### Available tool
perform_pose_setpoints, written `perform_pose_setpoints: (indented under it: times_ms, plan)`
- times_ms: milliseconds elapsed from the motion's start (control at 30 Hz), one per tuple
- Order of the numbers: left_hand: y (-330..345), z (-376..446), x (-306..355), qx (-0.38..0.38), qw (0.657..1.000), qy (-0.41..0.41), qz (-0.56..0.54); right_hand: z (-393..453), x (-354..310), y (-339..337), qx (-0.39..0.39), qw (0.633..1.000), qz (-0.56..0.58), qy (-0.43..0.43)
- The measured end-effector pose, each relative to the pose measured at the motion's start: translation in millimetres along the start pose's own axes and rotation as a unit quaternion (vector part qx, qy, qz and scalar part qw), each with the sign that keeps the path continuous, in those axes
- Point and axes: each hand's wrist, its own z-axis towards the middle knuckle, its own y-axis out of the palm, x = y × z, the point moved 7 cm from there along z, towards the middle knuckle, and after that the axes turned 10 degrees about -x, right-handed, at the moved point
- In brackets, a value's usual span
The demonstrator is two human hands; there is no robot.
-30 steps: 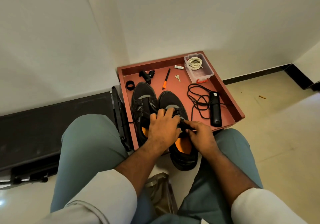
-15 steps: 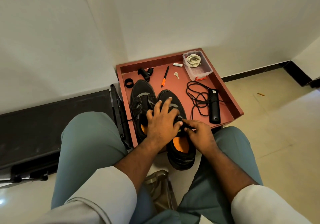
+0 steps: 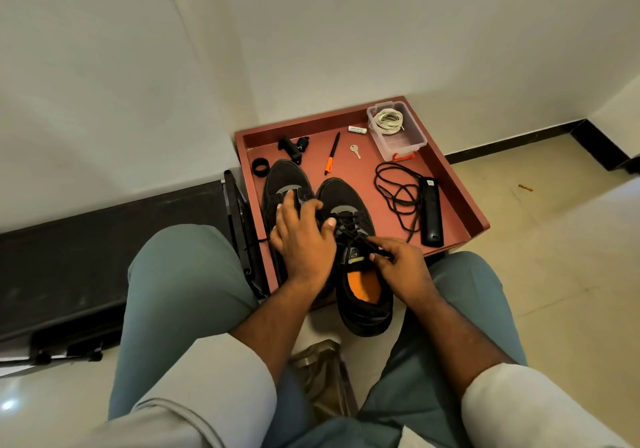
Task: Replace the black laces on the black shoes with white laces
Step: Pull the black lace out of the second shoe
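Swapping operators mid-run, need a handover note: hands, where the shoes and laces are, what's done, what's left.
Left hand: fingers spread, resting across the two black lace-up shoes; it grips nothing that shows.
Right hand: pinches the black lace of the right-side shoe, near the tongue.
Both shoes sit side by side in the red-brown wooden tray; the left-side shoe is still laced.
A loose black lace lies on the tray floor. The coiled white laces are in the clear plastic box at the tray's far corner.
Done: no white lace threaded yet.
Left: unlace both shoes, thread white laces.
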Motion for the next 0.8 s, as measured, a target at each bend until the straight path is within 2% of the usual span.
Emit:
perform_pose_setpoints:
  times_ms: [67,133,267,400,600,700,800]
  plan:
    - [10.8,-3.1,19.6,-0.074,0.987,0.099,0.100,-0.4,-0.1,0.4,-0.003,1.000,-0.004,-0.007]
    - [22.2,-10.0,31.4,-0.131,0.961,0.154,0.189,0.0,-1.5,0.5,-0.005,1.000,-0.009,-0.017]
    - [31.9,-15.8,33.1,-0.157,0.944,0.140,0.252,-1.7,-4.2,-0.1,-0.005,0.999,-0.018,-0.027]
    - [42.2,-17.9,39.1,-0.171,0.917,0.170,0.317,-3.5,-7.5,-0.4,-0.009,0.999,-0.021,-0.048]
    - [43.2,-16.2,39.2,-0.142,0.920,0.181,0.318,-1.8,-5.7,-0.3,-0.010,0.999,-0.013,-0.047]
    - [27.3,-12.3,38.5,-0.061,0.951,0.189,0.237,-0.9,-1.5,0.8,-0.021,0.999,0.011,-0.034]
    - [-6.4,0.8,19.1,0.047,0.986,0.123,0.106,0.2,4.9,-0.6,-0.013,0.999,0.032,-0.019]
